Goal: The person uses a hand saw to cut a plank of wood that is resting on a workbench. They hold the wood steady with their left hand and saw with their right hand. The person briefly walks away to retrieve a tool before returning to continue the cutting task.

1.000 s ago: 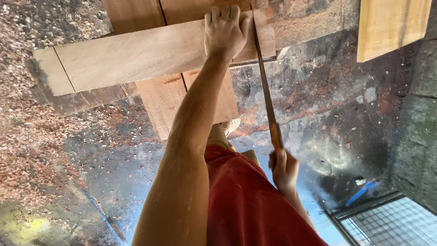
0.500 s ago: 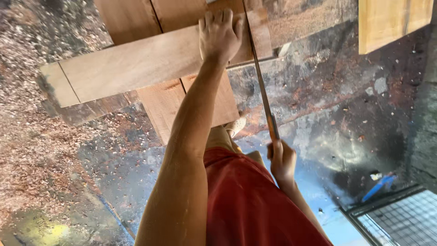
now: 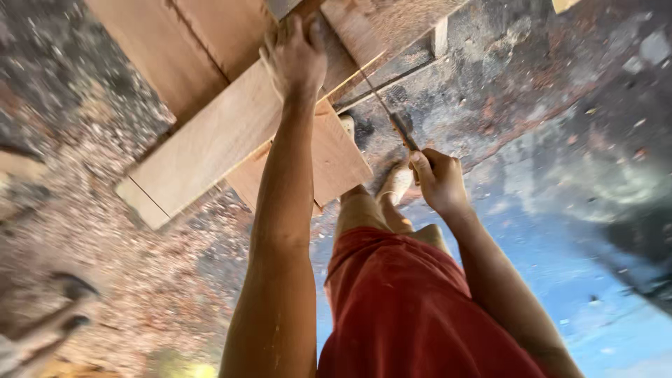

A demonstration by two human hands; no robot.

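Two hands are working over a floor (image 3: 84,231) covered with sawdust. At the left, a long wooden plank (image 3: 210,143) lies across wider boards (image 3: 182,49), its free end sticking out over the sawdust. The left hand (image 3: 295,59) presses flat on this plank, fingers spread, holding it down without gripping around anything. To the right of it, a thin saw blade (image 3: 374,91) meets the plank edge and runs down to a handle. The right hand (image 3: 435,180) is closed around this handle, just above the person's knee in red shorts (image 3: 406,308). One foot (image 3: 395,183) stands below the boards.
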